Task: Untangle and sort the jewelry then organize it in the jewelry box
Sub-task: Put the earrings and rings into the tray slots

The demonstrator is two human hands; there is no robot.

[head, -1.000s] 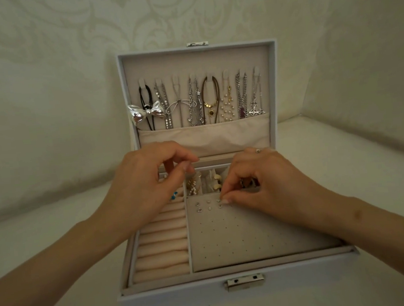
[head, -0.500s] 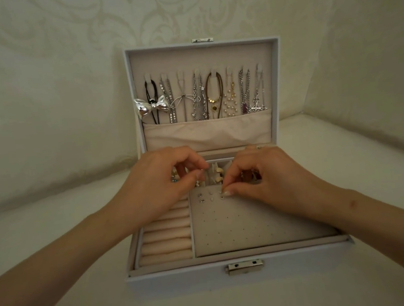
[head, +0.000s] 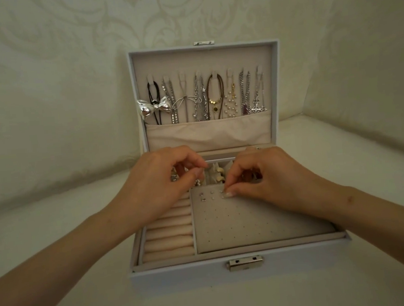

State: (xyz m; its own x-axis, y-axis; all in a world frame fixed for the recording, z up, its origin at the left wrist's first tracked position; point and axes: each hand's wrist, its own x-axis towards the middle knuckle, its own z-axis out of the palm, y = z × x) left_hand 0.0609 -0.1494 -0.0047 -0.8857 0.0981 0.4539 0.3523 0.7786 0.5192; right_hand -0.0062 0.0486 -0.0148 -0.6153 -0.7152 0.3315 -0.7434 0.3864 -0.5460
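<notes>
Stud earring (head: 222,192) is pinched by thumb and forefinger of the right hand (head: 269,176), at the far edge of the earring pad (head: 252,222) in the open jewelry box (head: 232,270). Beside it, the left hand (head: 154,182) presses thumb and forefinger together; whether they hold anything cannot be told. Necklaces (head: 205,98) hang in the lid.
</notes>
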